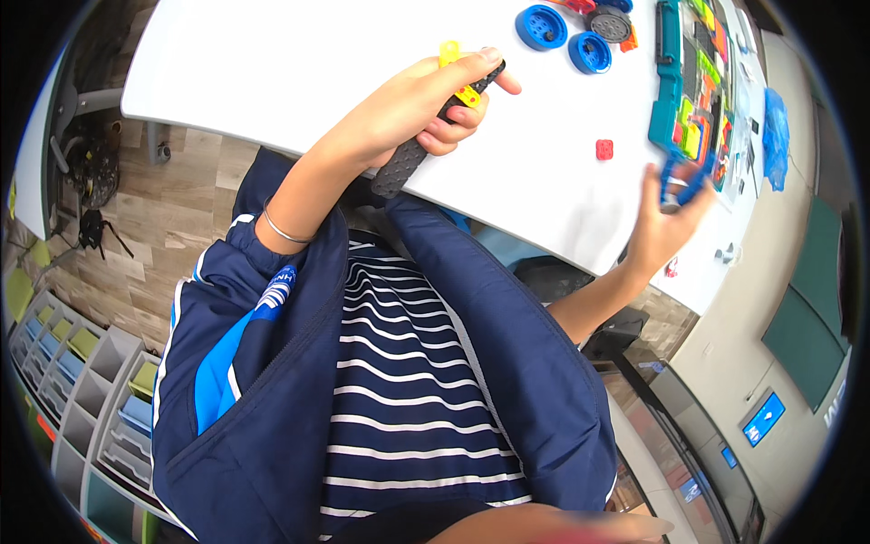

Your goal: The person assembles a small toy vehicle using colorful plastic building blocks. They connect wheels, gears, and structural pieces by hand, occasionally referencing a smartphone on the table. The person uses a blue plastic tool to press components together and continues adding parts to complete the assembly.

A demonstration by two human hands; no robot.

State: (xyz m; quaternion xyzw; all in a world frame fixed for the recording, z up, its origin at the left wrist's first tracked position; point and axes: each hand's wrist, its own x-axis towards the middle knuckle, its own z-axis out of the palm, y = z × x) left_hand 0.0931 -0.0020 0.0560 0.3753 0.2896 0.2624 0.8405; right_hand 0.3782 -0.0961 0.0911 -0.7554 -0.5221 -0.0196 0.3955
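Observation:
My left hand (435, 104) is closed around a long black bar with a studded or perforated surface, a building-set beam (399, 168). A yellow connector piece (468, 96) sits on the beam under my fingers, and another yellow piece (449, 53) sticks up behind the hand. My thumb presses near the beam's far end. On the right, my right hand (666, 213) is closed on a blue plastic part (691, 190), smeared by motion; its exact kind cannot be made out. That hand is beside the near end of a teal case (666, 118) filled with colourful building pieces.
Two blue wheels (542, 27) (591, 53) lie at the far side of the white table (272, 63), beside a grey round part (609, 24) and orange pieces. A small red square plate (604, 150) lies left of the case. A blue plastic bag (776, 136) is farther right.

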